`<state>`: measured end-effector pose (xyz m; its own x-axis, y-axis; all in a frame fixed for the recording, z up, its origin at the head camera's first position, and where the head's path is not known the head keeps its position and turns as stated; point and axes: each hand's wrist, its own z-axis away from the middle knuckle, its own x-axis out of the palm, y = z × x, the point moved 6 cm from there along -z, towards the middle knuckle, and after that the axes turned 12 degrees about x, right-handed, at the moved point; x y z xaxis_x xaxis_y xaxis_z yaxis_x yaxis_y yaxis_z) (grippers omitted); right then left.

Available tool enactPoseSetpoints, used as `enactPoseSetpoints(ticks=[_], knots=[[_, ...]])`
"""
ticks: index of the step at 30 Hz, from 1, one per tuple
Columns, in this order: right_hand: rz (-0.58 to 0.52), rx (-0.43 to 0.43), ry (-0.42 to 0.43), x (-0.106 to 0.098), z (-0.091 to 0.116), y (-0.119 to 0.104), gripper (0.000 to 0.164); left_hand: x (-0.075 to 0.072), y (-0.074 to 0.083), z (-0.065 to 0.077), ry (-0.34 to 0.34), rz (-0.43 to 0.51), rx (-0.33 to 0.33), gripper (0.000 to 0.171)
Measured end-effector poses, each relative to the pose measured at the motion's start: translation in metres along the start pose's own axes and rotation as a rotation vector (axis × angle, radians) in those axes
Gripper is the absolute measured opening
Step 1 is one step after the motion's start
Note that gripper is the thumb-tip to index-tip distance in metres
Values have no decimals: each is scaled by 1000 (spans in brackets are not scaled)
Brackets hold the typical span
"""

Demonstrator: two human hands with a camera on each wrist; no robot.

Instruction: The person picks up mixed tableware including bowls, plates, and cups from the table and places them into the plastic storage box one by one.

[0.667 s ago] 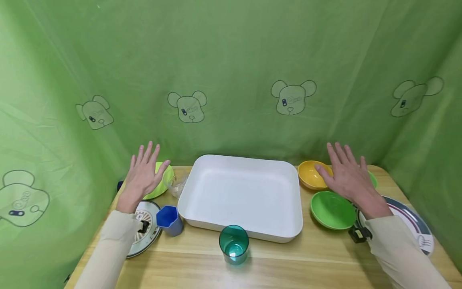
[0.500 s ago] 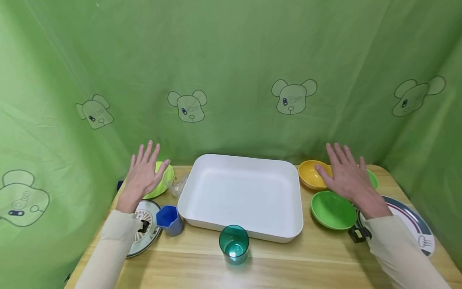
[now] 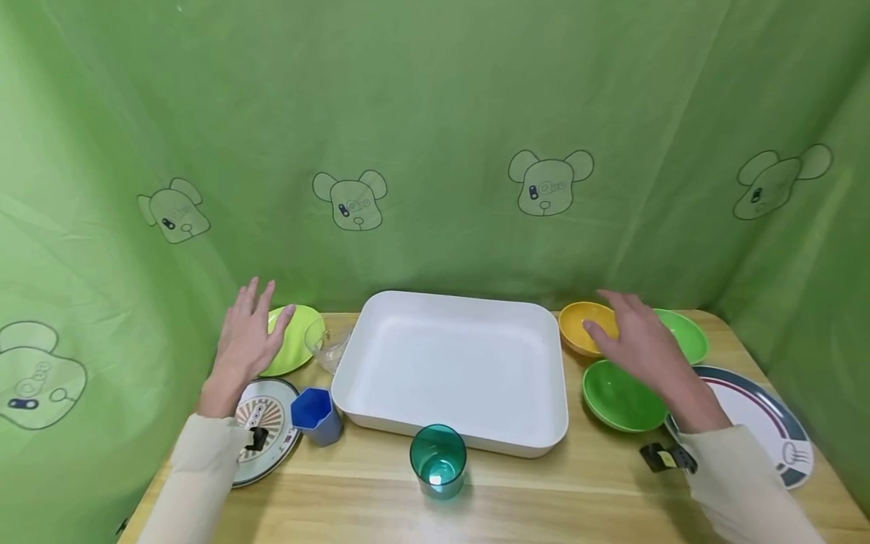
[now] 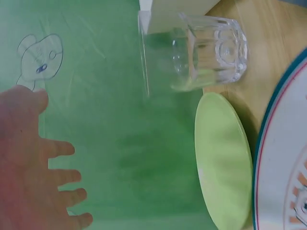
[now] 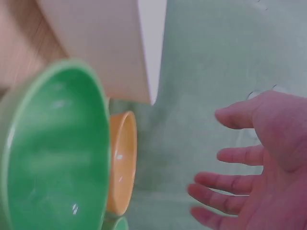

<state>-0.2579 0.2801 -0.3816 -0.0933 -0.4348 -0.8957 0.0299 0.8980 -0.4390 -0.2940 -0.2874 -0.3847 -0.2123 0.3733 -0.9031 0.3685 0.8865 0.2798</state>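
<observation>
My left hand (image 3: pixel 246 336) hovers over the left side of the table, fingers spread, holding nothing. Closest to it are a lime-green plate (image 3: pixel 294 349) and a patterned round plate (image 3: pixel 277 442), partly hidden by the wrist. A clear glass (image 4: pixel 211 52) lies on its side near the lime plate in the left wrist view. On the right, my right hand (image 3: pixel 642 340) is above the bowls with its fingers extended and nothing in it. Around it are an orange bowl (image 3: pixel 579 325), a green bowl (image 3: pixel 618 400) and a lighter green dish (image 3: pixel 686 336).
A white rectangular tray (image 3: pixel 451 363) occupies the table's middle. In front of it stands a teal tumbler (image 3: pixel 438 465). A blue cup (image 3: pixel 318 415) is left of the tray. At the right edge lies a large rimmed plate (image 3: pixel 754 415). Green curtain (image 3: pixel 435 113) encloses the table.
Both hands have come down a little. The left has shifted leftward, and the right has tilted, its fingers drawing closer together and uncovering more of the light green dish.
</observation>
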Motion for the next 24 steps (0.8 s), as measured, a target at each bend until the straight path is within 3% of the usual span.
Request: enactPoseSetpoints(ticks=[6,12,16,20,24], knots=[[-119,54,-83,6,16,-11,66,-11,-18,30,37,52,-105,74],[-177,63,-164,23,27,-20,66,-4,-40,66,6,62,-230,71],[-188,62,-191,33,34,-24,69,11,-51,83,-97,85,-302,72],[-179,121,-245,42,43,-23,79,23,-60,95,-221,122,-377,70],[-171,177,-278,48,48,-22,82,27,-67,102,-311,166,-406,65]])
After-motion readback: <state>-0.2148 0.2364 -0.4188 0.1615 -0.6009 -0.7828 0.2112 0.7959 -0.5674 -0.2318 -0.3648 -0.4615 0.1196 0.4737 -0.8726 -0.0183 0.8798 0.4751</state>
